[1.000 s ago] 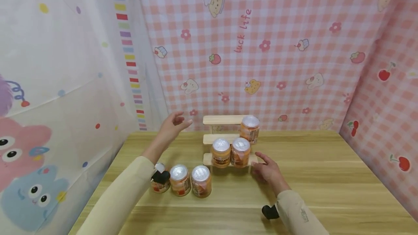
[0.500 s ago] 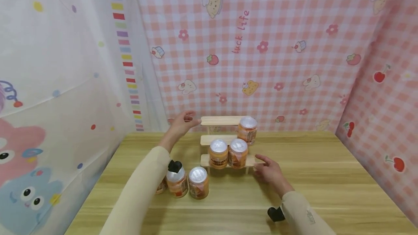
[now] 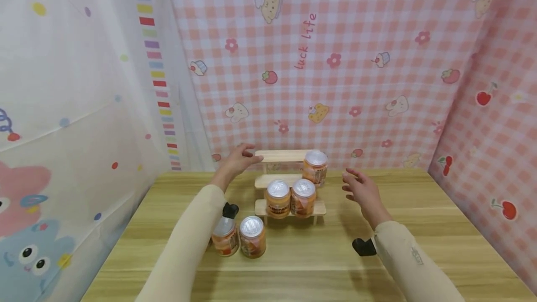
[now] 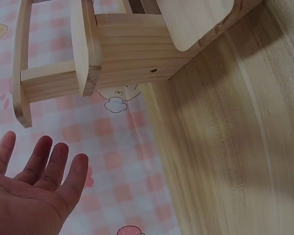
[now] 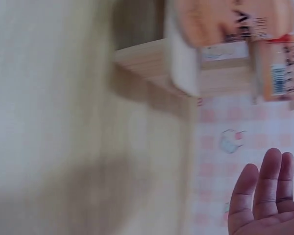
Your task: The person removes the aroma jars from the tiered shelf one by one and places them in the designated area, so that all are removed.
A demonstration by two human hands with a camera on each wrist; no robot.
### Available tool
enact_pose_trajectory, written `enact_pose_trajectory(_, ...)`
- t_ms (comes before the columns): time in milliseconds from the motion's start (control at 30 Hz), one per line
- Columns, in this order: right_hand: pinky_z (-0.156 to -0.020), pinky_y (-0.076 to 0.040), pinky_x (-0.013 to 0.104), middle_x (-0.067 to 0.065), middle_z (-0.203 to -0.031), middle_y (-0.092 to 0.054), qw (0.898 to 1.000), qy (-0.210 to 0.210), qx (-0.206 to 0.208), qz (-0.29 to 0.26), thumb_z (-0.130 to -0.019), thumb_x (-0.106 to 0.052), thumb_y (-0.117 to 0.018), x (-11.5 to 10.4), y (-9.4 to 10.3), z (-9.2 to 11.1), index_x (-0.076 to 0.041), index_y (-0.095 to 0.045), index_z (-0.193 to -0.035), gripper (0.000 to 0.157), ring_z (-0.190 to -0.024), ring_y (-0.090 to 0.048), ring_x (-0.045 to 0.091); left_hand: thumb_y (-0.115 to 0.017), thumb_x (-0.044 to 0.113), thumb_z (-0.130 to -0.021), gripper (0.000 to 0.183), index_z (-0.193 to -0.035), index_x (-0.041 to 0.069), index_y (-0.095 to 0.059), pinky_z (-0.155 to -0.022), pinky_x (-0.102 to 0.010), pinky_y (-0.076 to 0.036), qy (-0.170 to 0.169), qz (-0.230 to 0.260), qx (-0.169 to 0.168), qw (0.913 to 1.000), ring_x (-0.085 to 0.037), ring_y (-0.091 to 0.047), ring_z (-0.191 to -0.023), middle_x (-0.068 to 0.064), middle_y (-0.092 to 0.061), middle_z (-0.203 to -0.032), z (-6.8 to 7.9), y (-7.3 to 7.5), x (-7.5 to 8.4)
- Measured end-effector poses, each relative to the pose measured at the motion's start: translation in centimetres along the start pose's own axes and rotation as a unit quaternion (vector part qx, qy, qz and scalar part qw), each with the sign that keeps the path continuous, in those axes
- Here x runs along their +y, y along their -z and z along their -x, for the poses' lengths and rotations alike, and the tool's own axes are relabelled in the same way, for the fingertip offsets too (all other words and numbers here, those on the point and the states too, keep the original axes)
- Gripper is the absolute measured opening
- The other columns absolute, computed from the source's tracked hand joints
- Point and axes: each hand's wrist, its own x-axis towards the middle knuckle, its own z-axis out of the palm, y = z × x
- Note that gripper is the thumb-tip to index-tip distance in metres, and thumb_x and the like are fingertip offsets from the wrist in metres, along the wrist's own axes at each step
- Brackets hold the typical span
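Observation:
A three-tier wooden rack [image 3: 282,155] stands at the back of the table. My left hand [image 3: 238,161] is at the left end of its top tier, fingers loosely extended and holding nothing; in the left wrist view a gap shows between the fingers and the wooden rack ends. My right hand [image 3: 364,192] is raised off the rack's right side, fingers relaxed, nothing in it. One orange can with a silver lid [image 3: 315,169] stands on the right of the middle tier. On the bottom tier, two similar cans [image 3: 278,199] stand side by side.
On the table [image 3: 302,255], left of the rack, stand more orange cans [image 3: 252,237], partly behind my left sleeve [image 3: 184,241]. A pink checked cloth [image 3: 369,87] hangs behind the table, and a white patterned cloth [image 3: 84,153] hangs at left.
My left hand has moved right to the top tier's left end. My right hand has lifted from the bottom tier's right end, up and to the right. The cans keep their places.

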Motion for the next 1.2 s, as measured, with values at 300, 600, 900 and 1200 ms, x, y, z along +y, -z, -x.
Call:
enact_pose_trajectory(300,-0.106,-0.037,0.052,0.021,-0.146,-0.043,0.996,0.071,-0.046,0.003,-0.097,-0.043,-0.063,-3.6,-1.3,-0.8,-0.012,-0.031,-0.156,0.074,-0.132,-0.042,0.035,-0.067,0.032,-0.096,0.058,-0.146,0.008,-0.047,-0.102,-0.049,-0.042,-0.013,-0.007,-0.005,0.9999,-0.034,-0.045,-0.129,-0.019,-0.047,-0.14,-0.4,-0.3,-0.5)
enact_pose_trajectory(600,-0.108,-0.035,0.05,0.02,-0.149,-0.039,0.994,0.087,-0.067,0.006,-0.092,-0.028,-0.072,-4.6,-4.1,-1.1,-0.01,-0.024,-0.157,0.083,-0.134,-0.04,0.034,-0.066,0.029,-0.097,0.05,-0.14,0.009,-0.052,-0.101,-0.049,-0.043,-0.013,-0.02,-0.002,0.9997,-0.033,-0.046,-0.129,-0.019,-0.049,-0.139,-0.3,-0.5,-0.3)
enact_pose_trajectory(900,-0.098,-0.042,0.042,0.019,-0.137,-0.049,0.992,0.106,-0.058,0.018,-0.091,-0.023,-0.074,-4.1,-4.9,-1.4,-0.006,-0.037,-0.15,0.071,-0.122,-0.048,0.031,-0.066,0.028,-0.097,0.055,-0.146,0.009,-0.047,-0.099,-0.049,-0.045,0.0,-0.02,-0.01,0.9997,-0.034,-0.047,-0.128,-0.019,-0.049,-0.14,-0.5,-0.7,-0.1)
enact_pose_trajectory(1200,-0.097,-0.043,0.042,0.017,-0.135,-0.052,0.993,0.103,-0.055,0.032,-0.09,-0.025,-0.075,-4.0,-5.1,-1.6,-0.006,-0.04,-0.149,0.071,-0.121,-0.05,0.03,-0.066,0.028,-0.097,0.05,-0.142,0.014,-0.05,-0.072,-0.033,-0.044,0.018,-0.019,-0.003,0.9997,-0.032,-0.051,-0.117,-0.02,-0.051,-0.133,-0.6,-0.7,-0.2)
